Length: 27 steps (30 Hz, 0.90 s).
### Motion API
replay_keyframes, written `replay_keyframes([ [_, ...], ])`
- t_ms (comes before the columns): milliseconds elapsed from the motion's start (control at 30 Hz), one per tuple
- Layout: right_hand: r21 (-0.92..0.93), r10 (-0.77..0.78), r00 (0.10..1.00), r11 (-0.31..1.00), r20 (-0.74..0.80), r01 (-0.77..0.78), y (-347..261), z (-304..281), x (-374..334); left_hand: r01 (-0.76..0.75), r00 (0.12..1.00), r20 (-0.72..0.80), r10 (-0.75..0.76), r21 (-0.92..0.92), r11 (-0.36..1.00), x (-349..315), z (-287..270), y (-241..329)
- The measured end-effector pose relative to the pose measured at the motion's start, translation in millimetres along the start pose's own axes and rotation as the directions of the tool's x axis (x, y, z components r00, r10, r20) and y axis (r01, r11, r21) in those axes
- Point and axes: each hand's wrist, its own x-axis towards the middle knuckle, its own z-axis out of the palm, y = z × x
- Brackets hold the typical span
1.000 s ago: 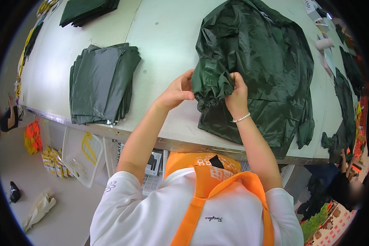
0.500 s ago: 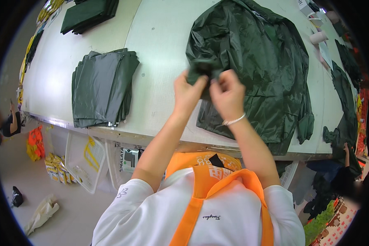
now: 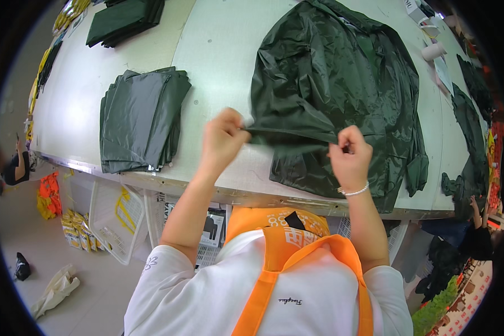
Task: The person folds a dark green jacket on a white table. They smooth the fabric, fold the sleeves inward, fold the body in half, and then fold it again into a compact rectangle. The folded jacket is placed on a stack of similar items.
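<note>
A shiny dark green rain jacket (image 3: 341, 89) lies spread on the pale table, its collar end at the far side. Between my hands one sleeve end (image 3: 294, 136) is pulled out taut sideways. My left hand (image 3: 223, 137) pinches the left corner of this sleeve end, slightly blurred. At the other corner my right hand (image 3: 351, 154) grips it with curled fingers, just above the jacket's body. To the left is a stack of folded dark green garments (image 3: 143, 120), which neither hand touches.
Another folded dark green stack (image 3: 126, 22) sits at the far left of the table (image 3: 218, 61). A white roll (image 3: 434, 51) and more dark garments (image 3: 467, 140) are at the right. Below the table edge stands a white plastic crate (image 3: 120, 224); a person (image 3: 18, 168) is far left.
My hands have moved apart and nearer to me, from close together over the sleeve end. The bunched sleeve end is now stretched wide between them.
</note>
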Motion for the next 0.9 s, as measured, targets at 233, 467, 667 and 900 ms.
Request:
replay_keyframes([
  [233,-0.237,-0.297,0.954,0.93,-0.031,0.282,-4.5,-6.6,-28.0,-0.366,0.819,-0.279,0.502,0.421,0.83,-15.0,13.3,33.5],
  [467,-0.221,-0.283,0.955,0.93,0.085,0.295,-10.4,-8.8,-45.3,-0.565,0.802,-0.12,0.585,0.163,0.808,-30.1,25.0,24.9],
  [667,-0.106,-0.096,0.974,0.987,0.207,0.12,-53.1,-9.4,-42.7,-0.648,0.76,0.045,0.648,0.128,0.751,-31.0,20.1,38.6],
  [900,-0.163,-0.395,0.896,0.889,0.201,0.428,-53.0,6.8,-29.0,-0.611,0.788,0.152,0.597,0.061,0.79,-26.5,27.1,54.6],
])
